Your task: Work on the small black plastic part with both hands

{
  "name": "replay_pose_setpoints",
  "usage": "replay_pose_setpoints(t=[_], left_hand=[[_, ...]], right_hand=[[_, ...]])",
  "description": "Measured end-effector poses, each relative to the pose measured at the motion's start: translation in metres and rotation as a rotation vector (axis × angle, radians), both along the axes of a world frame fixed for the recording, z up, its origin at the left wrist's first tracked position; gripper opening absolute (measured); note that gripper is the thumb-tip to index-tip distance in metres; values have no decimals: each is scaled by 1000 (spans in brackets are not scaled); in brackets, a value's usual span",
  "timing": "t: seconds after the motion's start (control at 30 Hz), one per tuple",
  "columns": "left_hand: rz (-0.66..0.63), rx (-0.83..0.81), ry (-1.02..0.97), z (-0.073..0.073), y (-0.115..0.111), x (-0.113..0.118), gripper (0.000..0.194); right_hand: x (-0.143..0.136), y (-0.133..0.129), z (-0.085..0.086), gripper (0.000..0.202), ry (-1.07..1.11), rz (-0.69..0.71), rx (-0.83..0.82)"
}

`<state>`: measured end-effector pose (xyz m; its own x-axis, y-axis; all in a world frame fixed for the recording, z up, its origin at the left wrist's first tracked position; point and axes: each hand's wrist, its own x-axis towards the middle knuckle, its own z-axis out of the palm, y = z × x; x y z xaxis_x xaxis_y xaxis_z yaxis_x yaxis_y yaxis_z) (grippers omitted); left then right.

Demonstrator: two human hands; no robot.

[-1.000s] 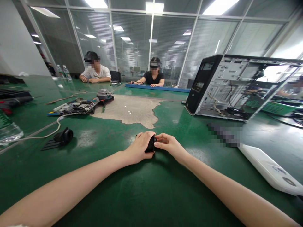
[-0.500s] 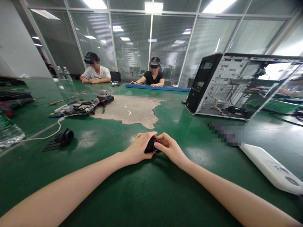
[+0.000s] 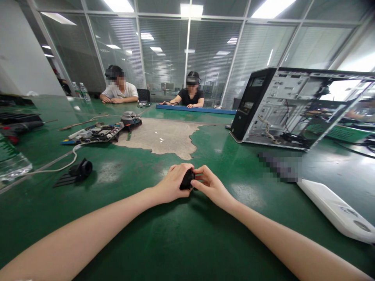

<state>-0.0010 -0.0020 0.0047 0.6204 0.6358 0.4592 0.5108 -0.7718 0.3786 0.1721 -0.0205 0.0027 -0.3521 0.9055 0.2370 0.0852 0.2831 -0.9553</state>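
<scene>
In front of me, low over the green table (image 3: 152,242), a small black object with a rounded, ringed right side (image 3: 186,180) sits between my hands; its exact kind I cannot make out. My left hand (image 3: 172,183) is wrapped round it from the left, thumb below and fingers over the top. From the right, my right hand (image 3: 209,182) pinches its edge with thumb and fingertips, the other fingers curled. The fingers hide much of the object. To the left lies a black part with a round ring and flat slatted foot (image 3: 77,171).
A circuit board with parts (image 3: 93,133) and a pale cable (image 3: 63,168) lie left. An open computer case (image 3: 263,107) stands right, behind a white power bank-like slab (image 3: 334,208). A water bottle (image 3: 13,160) is at the left edge. Two people sit across, by a blue bar (image 3: 196,109).
My right fingers have shifted slightly at the black object's right side, and more of its ringed edge shows. My left hand keeps its hold. The view has moved a little.
</scene>
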Motion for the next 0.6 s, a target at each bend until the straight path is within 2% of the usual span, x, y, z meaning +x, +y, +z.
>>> replay_pose_setpoints(t=[0.27, 0.6], left_hand=[[-1, 0, 5, 1, -1, 1, 54], [4, 21, 19, 0, 0, 1, 56]], right_hand=[[-1, 5, -2, 25, -25, -61, -36], [0, -1, 0, 19, -18, 10, 29]])
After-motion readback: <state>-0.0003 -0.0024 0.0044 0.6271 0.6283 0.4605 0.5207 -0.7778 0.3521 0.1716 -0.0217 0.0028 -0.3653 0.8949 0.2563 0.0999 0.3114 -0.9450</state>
